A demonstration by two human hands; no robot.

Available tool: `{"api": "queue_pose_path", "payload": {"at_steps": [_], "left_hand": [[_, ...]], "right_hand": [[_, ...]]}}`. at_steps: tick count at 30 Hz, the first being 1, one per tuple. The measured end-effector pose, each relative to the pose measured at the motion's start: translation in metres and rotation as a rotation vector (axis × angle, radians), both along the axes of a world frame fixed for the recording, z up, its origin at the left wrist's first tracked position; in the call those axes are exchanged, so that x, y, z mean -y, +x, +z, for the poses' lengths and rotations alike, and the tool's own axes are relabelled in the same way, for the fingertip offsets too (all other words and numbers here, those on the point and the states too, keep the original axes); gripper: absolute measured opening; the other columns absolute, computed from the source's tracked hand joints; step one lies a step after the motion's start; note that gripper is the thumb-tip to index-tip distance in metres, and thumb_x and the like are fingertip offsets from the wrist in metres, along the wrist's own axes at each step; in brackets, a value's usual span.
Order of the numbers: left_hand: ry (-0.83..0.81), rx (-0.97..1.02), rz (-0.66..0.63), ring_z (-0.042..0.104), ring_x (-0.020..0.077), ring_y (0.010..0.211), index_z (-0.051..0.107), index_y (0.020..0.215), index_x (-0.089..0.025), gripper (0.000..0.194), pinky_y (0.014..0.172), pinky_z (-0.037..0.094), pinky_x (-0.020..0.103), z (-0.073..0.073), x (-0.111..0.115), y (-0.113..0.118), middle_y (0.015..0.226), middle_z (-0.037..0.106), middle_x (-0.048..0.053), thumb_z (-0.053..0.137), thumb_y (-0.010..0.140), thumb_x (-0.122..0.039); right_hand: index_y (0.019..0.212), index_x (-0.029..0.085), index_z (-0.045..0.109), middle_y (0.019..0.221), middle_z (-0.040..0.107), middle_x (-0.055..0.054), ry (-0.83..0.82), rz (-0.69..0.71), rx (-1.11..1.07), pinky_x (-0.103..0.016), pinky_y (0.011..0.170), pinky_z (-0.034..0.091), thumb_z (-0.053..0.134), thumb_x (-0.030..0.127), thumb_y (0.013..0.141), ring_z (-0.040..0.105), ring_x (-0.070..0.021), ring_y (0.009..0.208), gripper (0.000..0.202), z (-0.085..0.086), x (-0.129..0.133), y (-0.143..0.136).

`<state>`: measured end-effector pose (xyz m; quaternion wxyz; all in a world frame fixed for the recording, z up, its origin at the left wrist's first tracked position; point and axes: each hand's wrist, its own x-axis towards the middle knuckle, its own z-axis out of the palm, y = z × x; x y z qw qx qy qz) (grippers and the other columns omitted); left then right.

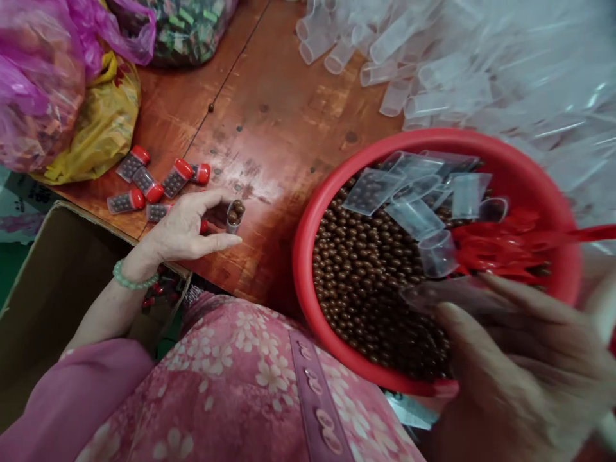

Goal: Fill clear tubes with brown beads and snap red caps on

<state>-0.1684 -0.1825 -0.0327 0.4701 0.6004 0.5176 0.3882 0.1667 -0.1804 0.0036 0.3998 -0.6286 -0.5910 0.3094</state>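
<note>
"What's the table (283, 115) before you like?"
"Reddish-brown wood, dark-seamed and knotted, with a soft sheen where it catches light; at your lower left, the floor (9, 263) shows green"

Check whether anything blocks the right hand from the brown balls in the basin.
Nothing visible does: the right hand holds a blurred clear tube over exposed brown balls; loose tubes lie just beyond, inside the red basin.
</note>
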Motion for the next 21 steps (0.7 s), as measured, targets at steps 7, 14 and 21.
{"api": "queue_pose_path", "payload": {"at_steps": [7,14,21], "left_hand": [[0.047,-0.096,0.072,0.058,0.0127,0.073,0.059,0.092,-0.013,0.028,0.066,0.048,0.023,0.001,0.007,-0.016,0.084,0.063,0.003,0.072,0.075,-0.031],[0.11,-0.222,0.054,0.058,0.0129,0.073,0.06,0.091,-0.013,0.025,0.069,0.047,0.025,-0.002,0.01,-0.019,0.084,0.064,0.003,0.071,0.076,-0.029],[0.11,-0.213,0.049,0.058,0.013,0.076,0.059,0.092,-0.014,0.021,0.071,0.047,0.025,-0.009,0.016,-0.016,0.086,0.064,0.003,0.069,0.078,-0.025]], "right_hand": [[0.136,0.036,0.053,0.114,0.072,-0.005,0.125,0.784,0.748,-0.035,0.072,0.063,0.056,0.032,0.088,0.073,-0.0243,0.088,0.048,0.003,-0.02,0.065],[0.119,0.022,0.06,0.091,0.075,-0.013,0.32,1.013,1.194,-0.032,0.052,0.057,0.041,-0.001,0.075,0.073,-0.0242,0.069,0.052,-0.005,-0.023,0.057],[0.085,0.017,0.058,0.075,0.072,-0.01,0.115,1.095,1.218,-0.028,0.053,0.055,0.038,-0.006,0.066,0.071,-0.0219,0.063,0.036,-0.016,-0.03,0.005]]}}
